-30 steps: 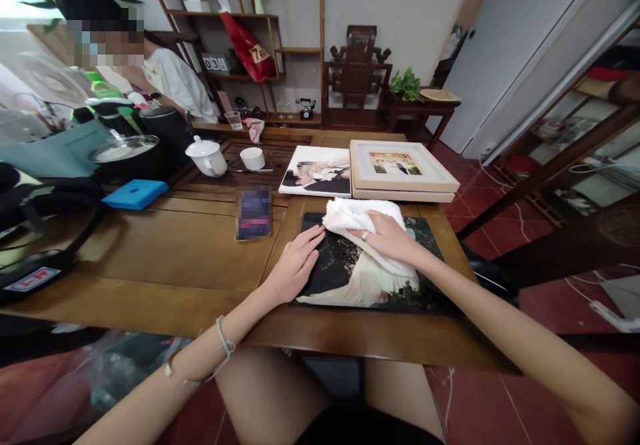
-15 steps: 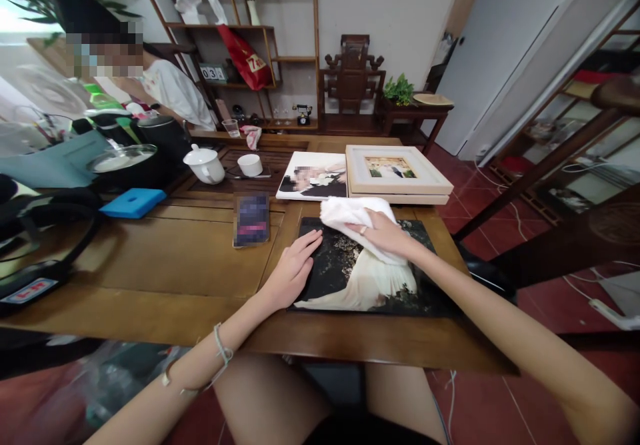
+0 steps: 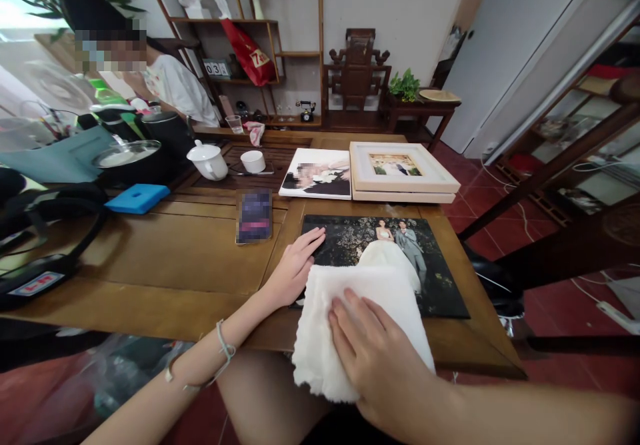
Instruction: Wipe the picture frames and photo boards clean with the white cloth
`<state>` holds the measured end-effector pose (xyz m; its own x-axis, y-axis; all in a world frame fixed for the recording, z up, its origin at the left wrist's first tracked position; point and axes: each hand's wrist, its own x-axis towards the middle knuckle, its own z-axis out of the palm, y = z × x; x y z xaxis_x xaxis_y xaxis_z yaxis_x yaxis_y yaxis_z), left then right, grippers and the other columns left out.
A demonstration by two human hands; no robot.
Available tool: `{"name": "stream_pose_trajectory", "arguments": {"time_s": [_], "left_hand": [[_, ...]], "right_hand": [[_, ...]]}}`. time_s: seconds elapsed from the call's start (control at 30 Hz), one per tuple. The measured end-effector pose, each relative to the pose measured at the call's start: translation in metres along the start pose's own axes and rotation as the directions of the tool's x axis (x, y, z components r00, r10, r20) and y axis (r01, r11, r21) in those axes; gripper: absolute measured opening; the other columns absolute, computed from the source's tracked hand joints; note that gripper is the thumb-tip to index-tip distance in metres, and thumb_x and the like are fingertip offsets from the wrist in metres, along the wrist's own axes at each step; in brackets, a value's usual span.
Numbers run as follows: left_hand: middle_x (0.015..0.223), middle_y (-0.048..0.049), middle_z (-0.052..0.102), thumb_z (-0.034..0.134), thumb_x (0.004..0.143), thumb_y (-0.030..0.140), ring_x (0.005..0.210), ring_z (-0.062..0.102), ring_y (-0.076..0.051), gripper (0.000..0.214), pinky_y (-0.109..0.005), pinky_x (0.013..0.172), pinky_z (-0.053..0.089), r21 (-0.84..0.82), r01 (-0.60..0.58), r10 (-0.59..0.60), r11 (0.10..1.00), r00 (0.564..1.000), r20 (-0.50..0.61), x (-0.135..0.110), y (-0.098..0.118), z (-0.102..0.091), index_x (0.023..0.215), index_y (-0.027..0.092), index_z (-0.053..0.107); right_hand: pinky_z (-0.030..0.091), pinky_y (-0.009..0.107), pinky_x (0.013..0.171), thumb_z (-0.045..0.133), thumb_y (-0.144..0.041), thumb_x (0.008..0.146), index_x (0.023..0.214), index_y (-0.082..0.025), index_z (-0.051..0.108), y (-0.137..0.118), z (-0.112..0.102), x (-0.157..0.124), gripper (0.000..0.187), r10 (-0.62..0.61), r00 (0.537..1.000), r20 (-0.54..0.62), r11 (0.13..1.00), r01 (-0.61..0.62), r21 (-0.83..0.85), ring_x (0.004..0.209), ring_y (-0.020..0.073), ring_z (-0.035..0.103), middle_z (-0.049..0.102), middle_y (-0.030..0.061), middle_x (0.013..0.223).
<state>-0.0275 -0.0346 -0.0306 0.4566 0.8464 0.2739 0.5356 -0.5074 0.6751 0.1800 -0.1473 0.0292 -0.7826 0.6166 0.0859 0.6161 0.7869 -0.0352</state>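
A dark photo panel [image 3: 445,292], printed with a couple and a wide pale gown, lies flat on the wooden table. At its left edge rests my left hand [image 3: 290,268], flat with fingers stretched out and holding nothing. My right hand [image 3: 375,348] grips a white cloth [image 3: 317,345] from above, its fingers pressed into the fabric. The cloth covers the panel's lower front part and hangs past the table's front edge. Whether it presses on the panel I cannot tell.
Behind the panel lie a white-edged photo [image 3: 317,175] and stacked pale frames [image 3: 360,185]. Left of it are a phone [image 3: 254,217], a blue box [image 3: 137,198], headphones [image 3: 95,232], a lidded white cup [image 3: 207,160] and a small bowl [image 3: 253,161]. Another person [image 3: 180,92] sits far left.
My right hand has drawn the cloth from the panel's far edge toward me, over the front edge. The printed couple now shows. My left hand stays in place.
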Motion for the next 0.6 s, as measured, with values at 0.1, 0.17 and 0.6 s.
{"name": "stream_pose_trajectory", "arguments": {"time_s": [0.1,0.17,0.6], "left_hand": [[0.152,-0.0086,0.039,0.032,0.094,0.018,0.142,0.032,-0.024,0.05,-0.052,0.118,0.024,0.001,0.002,-0.002,1.0,1.0,-0.01,0.0,0.0,0.001,0.142,0.023,0.044],[0.152,-0.0084,0.04,0.033,0.094,0.017,0.142,0.033,-0.024,0.051,-0.052,0.118,0.024,0.003,0.002,-0.002,1.0,1.0,-0.023,0.0,0.0,0.001,0.142,0.023,0.044],[0.151,-0.008,0.041,0.032,0.093,0.016,0.142,0.033,-0.024,0.051,-0.051,0.118,0.024,0.015,0.012,-0.012,1.0,0.999,-0.031,0.0,0.003,0.002,0.142,0.023,0.045]], "right_hand": [[0.043,0.049,0.102,0.06,-0.03,0.071,0.134,-0.006,0.054,0.026,-0.006,0.003,0.069,0.055,0.998,0.034,0.991,-0.059,0.124,0.128,0.0372,0.045,0.055,0.0165,0.138],[0.041,0.048,0.104,0.057,-0.025,0.072,0.134,-0.008,0.054,0.061,-0.006,0.012,0.064,0.156,0.987,0.022,0.977,-0.158,0.142,0.127,0.0337,0.046,0.056,0.0131,0.137],[0.029,0.053,0.112,0.056,-0.02,0.068,0.133,0.003,0.05,0.081,0.013,0.008,0.07,0.033,0.996,-0.085,0.998,-0.029,0.059,0.135,0.0401,0.033,0.051,0.0235,0.137]]}}
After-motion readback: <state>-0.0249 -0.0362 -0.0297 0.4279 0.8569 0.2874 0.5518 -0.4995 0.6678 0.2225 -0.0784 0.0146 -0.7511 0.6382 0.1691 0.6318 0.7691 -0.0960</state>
